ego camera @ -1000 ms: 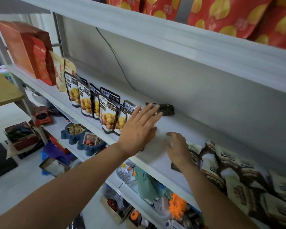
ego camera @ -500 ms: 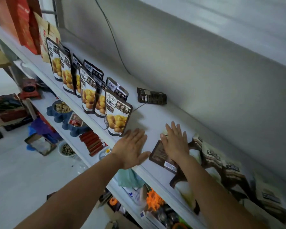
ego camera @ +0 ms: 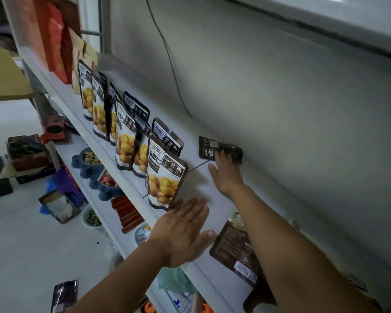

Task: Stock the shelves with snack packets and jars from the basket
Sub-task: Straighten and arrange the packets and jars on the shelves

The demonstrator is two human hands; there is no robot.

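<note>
A white shelf (ego camera: 212, 193) carried a row of upright chestnut pouches (ego camera: 165, 177), the closest standing just left of the left hand (ego camera: 183, 231), which lay flat at the board's front edge. Beyond the right hand (ego camera: 226, 175), at the back where the shelf met the wall, a small dark packet (ego camera: 209, 146) lay on its side, the fingertips touching it. A flat brown packet (ego camera: 233, 247) lay under the right forearm, just right of the left hand. A thin cable (ego camera: 199, 164) crossed the board between the nearest pouch and the right thumb. Far left of both hands, past the pouches, stood kraft paper bags (ego camera: 77, 53) and red boxes (ego camera: 52, 41).
</note>
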